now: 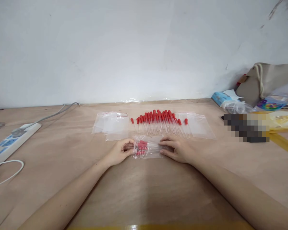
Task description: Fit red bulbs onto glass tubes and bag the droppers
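A clear plastic bag (152, 152) lies sideways between my hands, with several red-bulbed glass droppers (142, 145) inside it. My left hand (121, 151) pinches the bag's left end, beside the red bulbs. At the other end, my right hand (176, 149) has its thumb and fingers closed on the bag near the droppers' thin tips. Just beyond the bag, a row of loose droppers (158, 116) lies with red bulbs pointing to the wall. Flat clear bags (116, 127) are stacked left of the row, and more flat bags (201, 127) lie to its right.
A white power strip (21, 137) with cables stands at the left. On the right are a blue tissue pack (221, 97), a grey bag (251, 84), a plastic bottle (276, 99) and a blurred dark object (246, 127). A pale wall (134, 51) closes the table's back.
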Motion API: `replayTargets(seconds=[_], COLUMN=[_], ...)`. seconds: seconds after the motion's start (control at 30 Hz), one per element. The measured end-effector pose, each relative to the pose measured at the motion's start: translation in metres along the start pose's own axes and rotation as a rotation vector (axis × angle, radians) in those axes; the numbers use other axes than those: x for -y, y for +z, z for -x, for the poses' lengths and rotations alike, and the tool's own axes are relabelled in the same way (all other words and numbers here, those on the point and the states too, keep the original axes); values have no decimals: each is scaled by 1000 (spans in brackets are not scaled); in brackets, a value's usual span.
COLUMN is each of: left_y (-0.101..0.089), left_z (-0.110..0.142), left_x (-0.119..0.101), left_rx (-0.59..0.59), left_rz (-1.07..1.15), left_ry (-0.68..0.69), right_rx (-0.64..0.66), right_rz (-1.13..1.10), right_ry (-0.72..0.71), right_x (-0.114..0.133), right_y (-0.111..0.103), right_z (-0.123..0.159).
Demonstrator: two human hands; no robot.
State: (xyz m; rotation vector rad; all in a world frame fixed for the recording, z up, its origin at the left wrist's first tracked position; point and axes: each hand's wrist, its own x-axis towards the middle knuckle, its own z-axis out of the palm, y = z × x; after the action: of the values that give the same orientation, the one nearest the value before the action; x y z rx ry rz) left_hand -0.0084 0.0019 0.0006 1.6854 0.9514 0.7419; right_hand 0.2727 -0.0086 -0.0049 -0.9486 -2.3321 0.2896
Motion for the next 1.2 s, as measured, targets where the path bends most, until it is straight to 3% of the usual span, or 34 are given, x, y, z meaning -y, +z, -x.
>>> replayTargets(seconds=[0.17,0.43,0.6,0.67,0.77,0.83,0.93,1.03,1.13,1.2], left_y=[-8,10,-22,-38,-51,-52,-47,-40,-36,-38], left_z=[1,0,-5,-16,-44,-69,-107,-135,-146,-140], left_x=[-2,-5,-16,-21,-23,-21,-18,-17,-24,-31], left_rx=[72,-136,107,-31,-328,-415,-503,-514,-497,-521], left_rz=[-22,-318,-195,-320,-567,-745,-819,-840,-831,-818], left_ry=[-13,40,-89,-114,-154,-222,-286,-353,-375,-335], right_rx=[25,18,18,21,17,29,48,49,55,49], right_rz=[-23,-15,-1,13,45,55,44,43,50,45], right_ry=[6,-8,-10,-15,-33,-59,-96,-112,-124,-136], right_x=[-3,-5,-3,-3,-2,-2,-3,-3,-3,-3], right_y=[-4,0,-1,-2,-2,-2,-1,-1,-2,-2], right_z=[4,3,3,3,4,4,3,1,0,0])
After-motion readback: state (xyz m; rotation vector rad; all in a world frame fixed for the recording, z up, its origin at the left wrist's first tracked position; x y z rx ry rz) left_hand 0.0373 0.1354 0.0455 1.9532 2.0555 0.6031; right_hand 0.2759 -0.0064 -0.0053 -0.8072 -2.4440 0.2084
